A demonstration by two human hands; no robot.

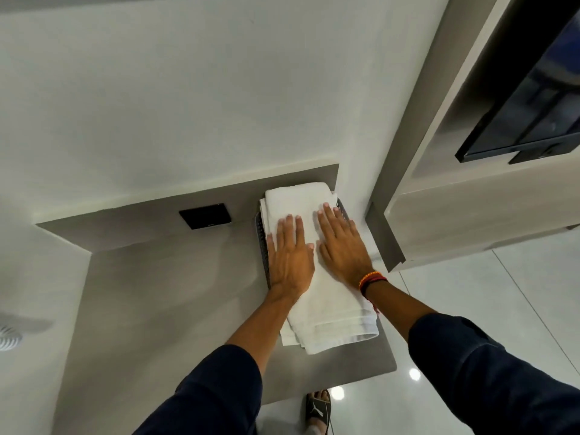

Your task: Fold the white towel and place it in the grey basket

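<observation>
The white towel (326, 309) lies folded into a long thick stack on top of the grey basket (263, 243), covering nearly all of it. Only the basket's perforated left wall and a bit of its far right rim show. The towel's near end overhangs the basket toward me. My left hand (290, 255) rests flat on the towel's left half, fingers spread. My right hand (342, 243), with orange and red wristbands, lies flat beside it on the right half. Neither hand grips anything.
The basket stands at the right end of a grey counter (163, 309) set in a wall recess. A black wall plate (205, 216) sits on the back wall to the left. A cabinet with a dark appliance (533, 98) juts out at right. A sandalled foot (318, 406) shows below on the glossy floor.
</observation>
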